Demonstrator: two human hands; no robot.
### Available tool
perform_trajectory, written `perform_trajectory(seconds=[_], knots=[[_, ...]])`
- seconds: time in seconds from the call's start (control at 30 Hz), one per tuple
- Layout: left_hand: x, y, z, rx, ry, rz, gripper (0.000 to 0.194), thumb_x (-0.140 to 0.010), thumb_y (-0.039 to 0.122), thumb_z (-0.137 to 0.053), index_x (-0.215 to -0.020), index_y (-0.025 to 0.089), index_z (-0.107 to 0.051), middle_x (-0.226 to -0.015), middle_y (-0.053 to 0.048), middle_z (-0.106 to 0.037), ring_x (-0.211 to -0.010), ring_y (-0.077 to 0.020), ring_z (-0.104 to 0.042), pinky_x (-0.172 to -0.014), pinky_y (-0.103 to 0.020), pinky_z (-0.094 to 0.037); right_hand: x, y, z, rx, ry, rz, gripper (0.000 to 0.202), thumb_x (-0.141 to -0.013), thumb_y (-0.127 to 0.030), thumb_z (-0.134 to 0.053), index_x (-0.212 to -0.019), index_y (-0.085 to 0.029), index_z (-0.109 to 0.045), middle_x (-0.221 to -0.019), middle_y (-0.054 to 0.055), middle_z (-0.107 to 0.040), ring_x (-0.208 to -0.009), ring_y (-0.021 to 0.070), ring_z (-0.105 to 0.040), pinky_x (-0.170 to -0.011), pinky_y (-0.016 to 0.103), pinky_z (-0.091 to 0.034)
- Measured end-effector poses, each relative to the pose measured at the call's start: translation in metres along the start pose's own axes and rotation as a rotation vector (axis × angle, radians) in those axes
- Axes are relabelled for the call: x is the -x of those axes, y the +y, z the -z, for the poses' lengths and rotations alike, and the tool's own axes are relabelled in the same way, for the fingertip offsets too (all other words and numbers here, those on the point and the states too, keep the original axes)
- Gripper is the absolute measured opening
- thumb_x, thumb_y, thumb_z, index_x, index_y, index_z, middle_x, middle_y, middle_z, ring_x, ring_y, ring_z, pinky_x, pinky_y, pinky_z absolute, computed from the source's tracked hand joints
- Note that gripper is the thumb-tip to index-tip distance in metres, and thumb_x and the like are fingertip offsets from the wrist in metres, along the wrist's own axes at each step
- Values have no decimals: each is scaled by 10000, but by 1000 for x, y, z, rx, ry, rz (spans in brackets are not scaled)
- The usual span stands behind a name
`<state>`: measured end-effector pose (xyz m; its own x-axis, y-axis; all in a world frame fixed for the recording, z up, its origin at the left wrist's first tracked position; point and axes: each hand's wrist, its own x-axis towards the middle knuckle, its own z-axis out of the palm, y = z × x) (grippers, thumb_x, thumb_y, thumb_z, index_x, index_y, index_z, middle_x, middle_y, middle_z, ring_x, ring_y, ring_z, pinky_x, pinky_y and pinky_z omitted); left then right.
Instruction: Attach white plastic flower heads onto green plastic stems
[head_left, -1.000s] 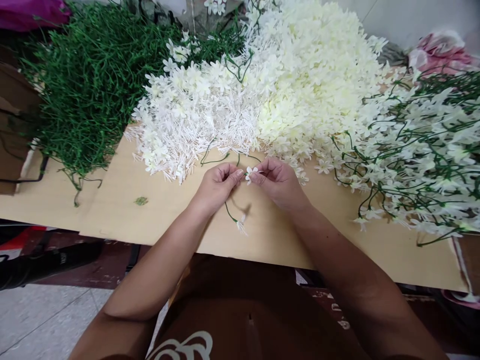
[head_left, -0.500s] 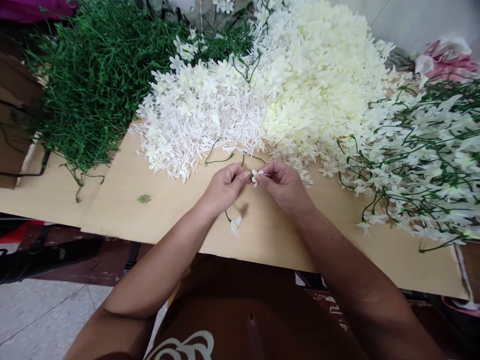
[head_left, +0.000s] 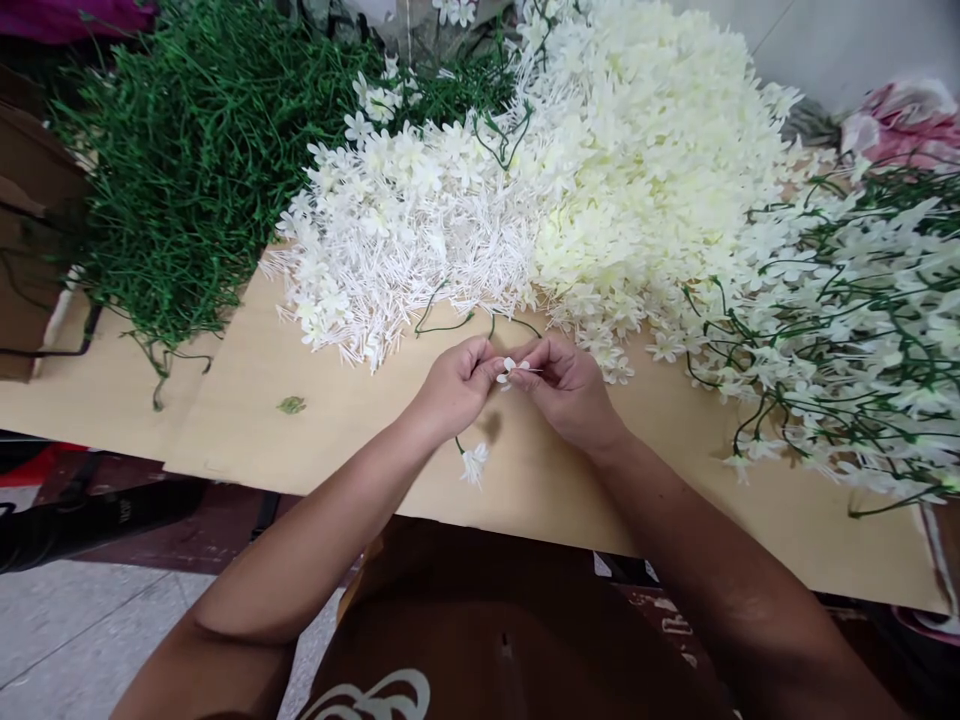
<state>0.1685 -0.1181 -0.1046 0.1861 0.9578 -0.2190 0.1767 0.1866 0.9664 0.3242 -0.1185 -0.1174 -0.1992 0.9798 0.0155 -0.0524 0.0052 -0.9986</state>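
**Fingertips Meet at One White Flower**

My left hand point(head_left: 463, 382) seems pinched tight on a green stem point(head_left: 458, 443), whose free end hangs below it with a white blossom point(head_left: 473, 464). My right hand point(head_left: 571, 388) grips a small white flower point(head_left: 509, 366) by its fingertips, between both hands above the cardboard point(head_left: 360, 430). I judge this as fitting flower to stem; the join is too small to tell whether the tip is in. It calls for a straight, gentle push, stem braced. Just beyond lie loose stems point(head_left: 448, 327) that could snag, then a heap of white filaments point(head_left: 450, 235) and a mound of pale flowers point(head_left: 652, 130). A green pile point(head_left: 202, 150) sits left, stemmed flowers point(head_left: 862, 320) right.
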Motion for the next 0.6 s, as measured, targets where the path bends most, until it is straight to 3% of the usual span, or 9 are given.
perform_trajectory(seconds=[0.33,0.6], knots=[[2,-6,2,-43,-22,-100,260,-851,218,-520,-624,202,-393,-577,60,-339,-564,-100,-304,-559,-259,-255,1,3,-3,-18,-32,9,363,-703,-459,-810,-690,-214,-542,-772,9,-638,-754,143,-629,-721,321,-535],[1,-3,7,60,-104,-71,354,-837,446,-609,-651,197,-441,-595,55,-379,-558,-90,-327,-537,-245,-285,-4,-2,0,-48,-42,-82,448,-614,-537,-845,-698,-211,-549,-700,-20,-614,-670,116,-589,-669,288,-509]])
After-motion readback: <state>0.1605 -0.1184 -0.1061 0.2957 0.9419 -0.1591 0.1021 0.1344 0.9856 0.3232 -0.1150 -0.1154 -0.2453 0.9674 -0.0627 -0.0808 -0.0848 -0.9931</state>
